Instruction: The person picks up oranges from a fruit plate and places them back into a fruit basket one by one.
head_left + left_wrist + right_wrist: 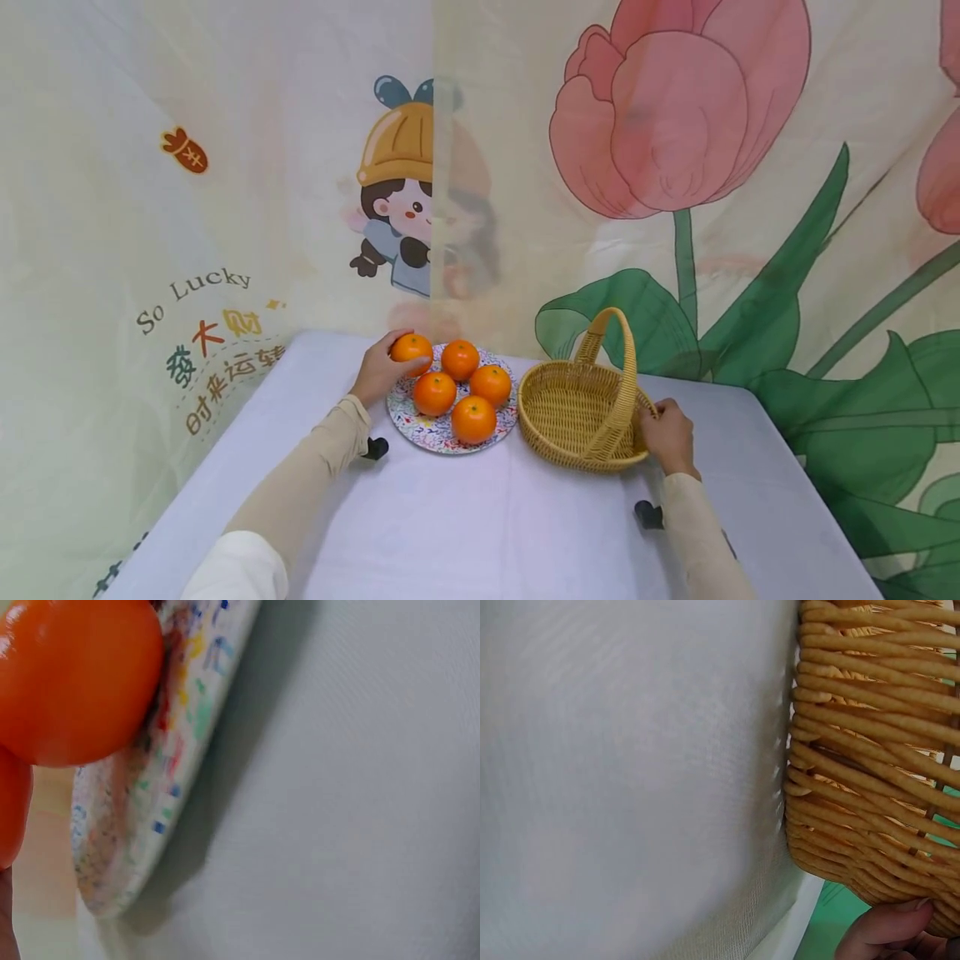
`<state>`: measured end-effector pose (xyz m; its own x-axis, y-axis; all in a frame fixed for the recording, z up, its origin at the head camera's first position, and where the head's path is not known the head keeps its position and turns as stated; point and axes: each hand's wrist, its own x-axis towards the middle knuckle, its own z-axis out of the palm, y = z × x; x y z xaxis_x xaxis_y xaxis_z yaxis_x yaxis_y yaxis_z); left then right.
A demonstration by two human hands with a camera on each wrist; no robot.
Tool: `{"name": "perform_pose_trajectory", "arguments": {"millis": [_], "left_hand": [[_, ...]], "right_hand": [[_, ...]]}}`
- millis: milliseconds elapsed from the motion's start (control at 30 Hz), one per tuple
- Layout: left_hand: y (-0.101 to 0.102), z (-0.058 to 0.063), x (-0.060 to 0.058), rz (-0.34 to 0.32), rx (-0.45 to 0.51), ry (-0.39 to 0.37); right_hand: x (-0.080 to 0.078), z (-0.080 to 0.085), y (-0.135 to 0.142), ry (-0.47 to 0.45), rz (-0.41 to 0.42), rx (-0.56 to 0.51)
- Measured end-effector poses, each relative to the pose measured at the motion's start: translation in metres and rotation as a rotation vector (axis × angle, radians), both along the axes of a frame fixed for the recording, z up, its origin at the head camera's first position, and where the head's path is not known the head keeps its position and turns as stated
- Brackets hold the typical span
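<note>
Orange in colour, five fruits are noted in the head view. Four oranges (473, 419) are carried by a patterned plate (423, 435) on the white-covered tabletop (465, 533). The held orange (412, 354) is found at the plate's far left edge, pinched between the thumb and fingers of the left hand (377, 371); whether it is raised cannot be told. A wicker basket (573, 408) is positioned just beside the plate, its right end grasped by the right hand (670, 437). The fruit is judged firm, fairly light and smooth enough to slip or roll; a hold around its widest part is advised.

In the left wrist view, an orange and the plate's rim are shown close up, with a second fruit cut off; the left grip is barely included.

In the right wrist view, the thumb (889, 926) is pressed against the weave. The basket is judged light and slightly springy, best taken by rim or handle.
</note>
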<state>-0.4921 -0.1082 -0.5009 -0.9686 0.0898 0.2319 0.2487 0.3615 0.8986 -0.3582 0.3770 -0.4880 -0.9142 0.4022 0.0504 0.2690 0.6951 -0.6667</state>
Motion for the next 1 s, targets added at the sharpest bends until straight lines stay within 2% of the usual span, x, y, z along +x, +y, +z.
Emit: {"name": "perform_pose_trajectory", "arguments": {"millis": [133,400,567,667,767,1000], "left_hand": [[0.016,0.01,-0.001,-0.015,-0.016,0.035],[0.055,0.027,-0.007,-0.093,0.021,0.07],[0.095,0.044,-0.013,-0.148,0.059,0.036],[0.123,0.05,-0.014,-0.189,0.047,0.057],[0.148,0.052,-0.011,-0.228,0.035,0.075],[0.197,0.049,-0.002,-0.287,0.058,0.066]], "right_hand": [[-0.001,-0.003,0.008,0.006,0.003,-0.002],[-0.012,-0.009,0.009,-0.017,0.029,0.006],[-0.019,-0.006,0.007,-0.021,0.015,-0.023],[-0.021,-0.004,0.007,-0.022,-0.001,-0.026],[-0.021,-0.004,0.006,-0.035,-0.005,-0.033],[-0.021,-0.008,0.004,-0.044,-0.011,-0.035]]}}
